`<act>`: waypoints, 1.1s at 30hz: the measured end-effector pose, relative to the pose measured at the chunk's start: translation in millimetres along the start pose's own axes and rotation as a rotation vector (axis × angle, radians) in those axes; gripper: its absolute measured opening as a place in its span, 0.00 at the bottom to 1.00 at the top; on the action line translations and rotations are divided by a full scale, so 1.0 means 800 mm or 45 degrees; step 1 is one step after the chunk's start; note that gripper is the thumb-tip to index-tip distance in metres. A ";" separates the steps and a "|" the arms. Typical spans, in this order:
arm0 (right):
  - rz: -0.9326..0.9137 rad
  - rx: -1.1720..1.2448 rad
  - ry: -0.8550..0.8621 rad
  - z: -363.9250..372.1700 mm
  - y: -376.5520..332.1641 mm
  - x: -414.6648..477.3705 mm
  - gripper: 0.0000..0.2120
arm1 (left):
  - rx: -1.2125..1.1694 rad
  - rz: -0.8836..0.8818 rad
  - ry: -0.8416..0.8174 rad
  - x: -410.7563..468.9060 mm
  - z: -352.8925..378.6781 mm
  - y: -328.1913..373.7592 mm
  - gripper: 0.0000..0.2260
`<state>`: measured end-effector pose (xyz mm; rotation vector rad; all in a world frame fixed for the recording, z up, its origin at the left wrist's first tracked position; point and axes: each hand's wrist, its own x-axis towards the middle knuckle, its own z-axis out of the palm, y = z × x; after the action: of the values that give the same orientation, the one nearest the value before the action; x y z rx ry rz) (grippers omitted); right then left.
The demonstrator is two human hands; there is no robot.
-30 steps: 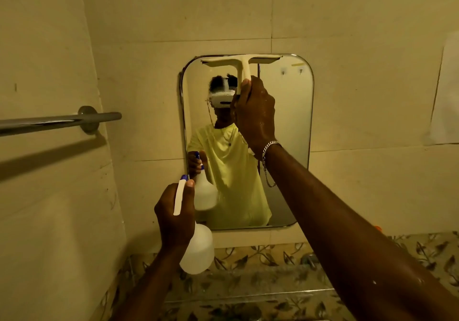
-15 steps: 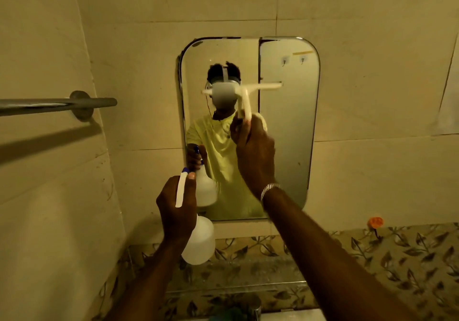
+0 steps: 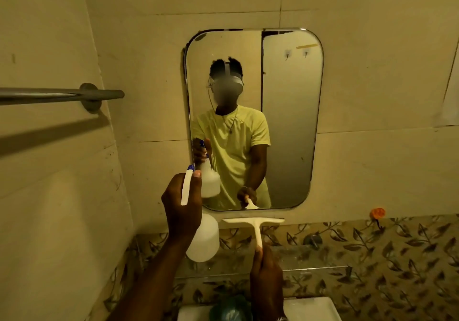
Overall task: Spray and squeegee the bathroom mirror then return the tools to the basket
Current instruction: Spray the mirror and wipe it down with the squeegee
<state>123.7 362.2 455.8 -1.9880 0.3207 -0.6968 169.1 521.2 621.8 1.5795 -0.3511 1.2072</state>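
Two hands are showing in the head view, both occupied. My left hand [image 3: 182, 209] is wrapping the neck of the white spray bottle [image 3: 203, 238], fingers closed around it, thumb lying along the white trigger lever with the blue nozzle tip at its top. The bottle is hanging upright, its round body below the hand, in front of the wall just below the mirror's lower left corner.

My right hand [image 3: 267, 271] is gripping the lower end of the squeegee [image 3: 254, 224] handle, fingers curled tight around it. The handle is pointing up and away from me; the blade is lying roughly level, just under the bottom edge of the mirror [image 3: 290, 122], against the strip of plain wall above the leaf-patterned tile band [image 3: 372, 251]. I cannot tell whether the blade is touching the wall.

The mirror is hanging on the far wall, rounded corners, reflecting a person in a yellow shirt holding both tools. A metal towel bar [image 3: 62, 94] is projecting from the left wall. A small orange object [image 3: 377, 213] is sitting on the wall to the right, near the tile band's top edge. The white sink rim [image 3: 313, 308] is showing at the near bottom edge. The basket is not identifiable.
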 end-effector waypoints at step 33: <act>-0.764 0.299 0.334 -0.075 -0.451 0.194 0.18 | -0.011 0.015 0.043 0.027 -0.024 -0.015 0.16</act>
<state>190.2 422.2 842.4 -1.7663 -0.2153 -1.3148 177.4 549.7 631.6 1.5495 -0.3437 1.2387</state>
